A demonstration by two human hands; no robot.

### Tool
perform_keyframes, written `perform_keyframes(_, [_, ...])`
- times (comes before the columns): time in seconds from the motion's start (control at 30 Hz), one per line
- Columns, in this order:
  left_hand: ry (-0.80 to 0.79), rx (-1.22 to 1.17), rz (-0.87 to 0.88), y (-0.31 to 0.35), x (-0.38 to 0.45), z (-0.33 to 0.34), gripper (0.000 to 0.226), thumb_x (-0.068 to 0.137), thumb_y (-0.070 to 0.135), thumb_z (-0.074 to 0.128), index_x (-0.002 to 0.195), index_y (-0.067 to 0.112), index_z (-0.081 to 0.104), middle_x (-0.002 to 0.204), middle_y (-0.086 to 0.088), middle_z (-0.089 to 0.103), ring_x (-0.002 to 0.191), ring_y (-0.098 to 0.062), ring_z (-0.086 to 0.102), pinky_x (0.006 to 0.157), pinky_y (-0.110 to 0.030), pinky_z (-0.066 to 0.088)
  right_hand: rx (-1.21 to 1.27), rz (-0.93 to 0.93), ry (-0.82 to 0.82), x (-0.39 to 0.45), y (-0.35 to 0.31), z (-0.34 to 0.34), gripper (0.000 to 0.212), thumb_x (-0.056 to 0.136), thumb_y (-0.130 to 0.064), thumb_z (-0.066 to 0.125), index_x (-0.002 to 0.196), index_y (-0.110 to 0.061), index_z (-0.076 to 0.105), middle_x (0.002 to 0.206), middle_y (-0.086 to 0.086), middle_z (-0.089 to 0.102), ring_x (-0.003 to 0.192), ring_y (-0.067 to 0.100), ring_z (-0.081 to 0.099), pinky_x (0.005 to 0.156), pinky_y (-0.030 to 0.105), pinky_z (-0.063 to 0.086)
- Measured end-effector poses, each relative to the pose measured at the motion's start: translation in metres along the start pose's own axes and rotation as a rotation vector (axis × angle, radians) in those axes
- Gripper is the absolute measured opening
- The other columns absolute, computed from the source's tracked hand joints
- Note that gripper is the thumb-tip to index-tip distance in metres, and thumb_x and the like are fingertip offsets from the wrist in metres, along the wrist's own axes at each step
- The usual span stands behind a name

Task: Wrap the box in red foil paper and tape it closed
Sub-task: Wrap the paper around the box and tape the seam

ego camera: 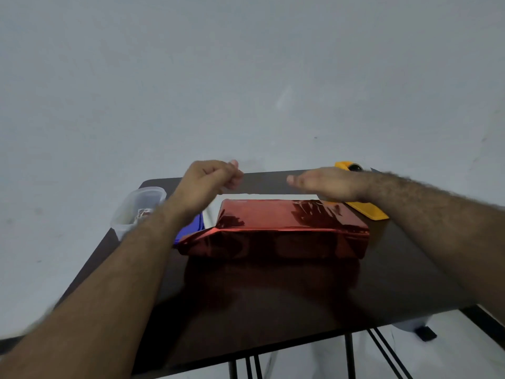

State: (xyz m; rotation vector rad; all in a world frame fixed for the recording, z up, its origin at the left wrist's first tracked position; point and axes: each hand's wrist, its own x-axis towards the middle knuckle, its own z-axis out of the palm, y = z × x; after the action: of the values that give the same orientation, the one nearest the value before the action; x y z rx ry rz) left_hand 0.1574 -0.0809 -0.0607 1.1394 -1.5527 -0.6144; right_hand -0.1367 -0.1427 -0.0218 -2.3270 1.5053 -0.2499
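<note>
The box (276, 231), wrapped in shiny, creased red foil, lies on the dark table (273, 296), just nearer than both hands. Above its far left corner the left hand (207, 184) has curled fingers — whether they pinch anything I cannot tell. Above its far right corner the right hand (325, 184) hovers flat, fingers straight, holding nothing. Left of the box stands a clear plastic tub (136, 209); right — a flat yellow thing (369, 210).
</note>
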Motion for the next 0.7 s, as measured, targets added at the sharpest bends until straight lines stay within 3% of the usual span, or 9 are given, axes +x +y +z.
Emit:
perform_keyframes(0.03, [0.001, 0.058, -0.053, -0.004, 0.011, -0.005, 0.029, 0.106, 0.036, 0.064, 0.103, 0.014, 0.083, 0.101, -0.004, 0.082, 0.095, -0.017, 0.076, 0.082, -0.031, 0.053, 0.035, 0.033, 0.053, 0.007, 0.003, -0.002, 0.091, 0.08, -0.099, 0.035, 0.131, -0.032, 0.068, 0.134, -0.017, 0.062, 0.128, 0.012, 0.058, 0.116, 0.044, 0.043])
perform_keyframes(0.13, [-0.082, 0.289, -0.152, -0.024, 0.047, -0.015, 0.013, 0.101, 0.024, 0.071, 0.104, 0.019, 0.082, 0.104, -0.002, 0.081, 0.104, -0.02, 0.075, 0.087, -0.04, 0.061, 0.034, 0.055, 0.132, 0.036, 0.016, -0.005, 0.053, 0.103, -0.065, 0.048, 0.127, -0.023, 0.07, 0.135, -0.005, 0.064, 0.129, 0.021, 0.057, 0.115, 0.044, 0.044])
perform_keyframes(0.23, [-0.169, 0.421, -0.189, -0.039, 0.074, -0.017, 0.013, 0.099, 0.018, 0.072, 0.108, 0.02, 0.082, 0.111, 0.004, 0.079, 0.111, -0.016, 0.072, 0.099, -0.037, 0.06, -0.072, 0.072, 0.104, 0.062, 0.03, -0.007, 0.03, 0.107, -0.032, 0.055, 0.131, -0.02, 0.069, 0.139, -0.002, 0.062, 0.13, 0.02, 0.055, 0.108, 0.033, 0.044])
perform_keyframes(0.3, [-0.193, 0.501, -0.183, -0.049, 0.086, -0.016, 0.015, 0.099, 0.018, 0.071, 0.111, 0.021, 0.081, 0.113, 0.005, 0.077, 0.112, -0.014, 0.07, 0.1, -0.034, 0.057, -0.095, 0.082, 0.056, 0.077, 0.038, -0.004, 0.028, 0.106, -0.022, 0.055, 0.13, -0.021, 0.07, 0.136, -0.002, 0.064, 0.124, 0.017, 0.057, 0.104, 0.031, 0.046])
perform_keyframes(0.4, [-0.218, 0.723, -0.159, -0.071, 0.098, -0.012, 0.021, 0.101, 0.024, 0.068, 0.119, 0.021, 0.077, 0.12, 0.003, 0.075, 0.114, -0.016, 0.068, 0.101, -0.034, 0.055, -0.196, 0.086, -0.036, 0.099, 0.051, 0.003, 0.032, 0.106, -0.025, 0.059, 0.137, -0.019, 0.065, 0.138, -0.002, 0.064, 0.126, 0.018, 0.058, 0.109, 0.032, 0.045])
perform_keyframes(0.5, [-0.372, 0.988, -0.168, -0.087, 0.104, -0.006, 0.042, 0.103, 0.039, 0.065, 0.138, 0.015, 0.067, 0.137, -0.002, 0.067, 0.123, -0.023, 0.062, 0.106, -0.039, 0.05, -0.344, 0.108, -0.11, 0.116, 0.063, 0.008, 0.053, 0.099, -0.039, 0.069, 0.145, -0.015, 0.058, 0.136, 0.001, 0.066, 0.126, 0.023, 0.062, 0.109, 0.035, 0.048])
perform_keyframes(0.6, [-0.474, 1.053, -0.167, -0.096, 0.105, -0.003, 0.038, 0.101, 0.038, 0.067, 0.128, 0.011, 0.069, 0.129, -0.006, 0.068, 0.109, -0.024, 0.062, 0.091, -0.031, 0.048, -0.375, 0.111, -0.158, 0.129, 0.074, 0.012, 0.072, 0.083, -0.048, 0.074, 0.143, -0.01, 0.058, 0.118, 0.0, 0.071, 0.105, 0.024, 0.072, 0.097, 0.04, 0.058])
perform_keyframes(0.63, [-0.461, 1.042, -0.165, -0.098, 0.105, -0.003, 0.035, 0.1, 0.034, 0.069, 0.125, 0.01, 0.07, 0.124, -0.005, 0.069, 0.107, -0.025, 0.063, 0.089, -0.031, 0.048, -0.371, 0.107, -0.158, 0.132, 0.077, 0.012, 0.068, 0.083, -0.045, 0.077, 0.14, -0.011, 0.061, 0.114, -0.001, 0.071, 0.101, 0.024, 0.073, 0.094, 0.04, 0.059])
perform_keyframes(0.7, [-0.429, 1.021, -0.162, -0.099, 0.107, -0.001, 0.037, 0.094, 0.034, 0.072, 0.123, 0.011, 0.072, 0.115, 0.001, 0.07, 0.106, -0.025, 0.064, 0.098, -0.039, 0.051, -0.391, 0.093, -0.141, 0.133, 0.076, 0.012, 0.037, 0.086, -0.035, 0.08, 0.115, -0.015, 0.071, 0.103, 0.0, 0.073, 0.091, 0.022, 0.073, 0.082, 0.034, 0.06])
